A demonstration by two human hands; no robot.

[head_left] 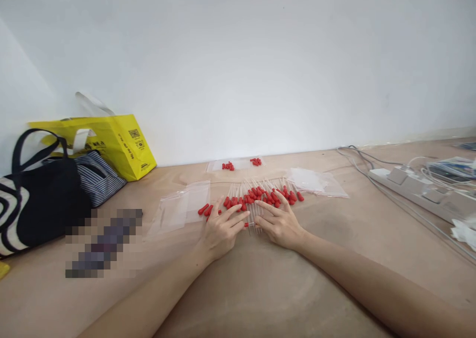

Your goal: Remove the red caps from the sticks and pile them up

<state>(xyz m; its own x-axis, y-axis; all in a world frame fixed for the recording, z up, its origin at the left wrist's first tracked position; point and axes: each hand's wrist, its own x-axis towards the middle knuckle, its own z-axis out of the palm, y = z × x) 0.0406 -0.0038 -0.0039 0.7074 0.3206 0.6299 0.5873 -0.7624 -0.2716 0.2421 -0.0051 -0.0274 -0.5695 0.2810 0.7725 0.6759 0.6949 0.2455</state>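
A spread of thin clear droppers with red rubber caps (pixel 260 195) lies on the tan table, fanned out in front of me. My left hand (pixel 222 229) rests palm down on the left part of the pile, fingers stretched toward the middle. My right hand (pixel 279 221) lies flat on the right part, fingers pointing left, its fingertips close to those of the left hand. Neither hand grips anything. A few loose droppers (pixel 206 209) lie just left of my left hand.
Empty clear plastic bags lie left (pixel 182 206) and right (pixel 316 181) of the pile; a filled bag (pixel 238 164) sits behind it. A yellow bag (pixel 115 144), a striped pouch (pixel 97 176) and a black-and-white tote (pixel 37 199) stand at left. A power strip (pixel 424 191) with cables is at right.
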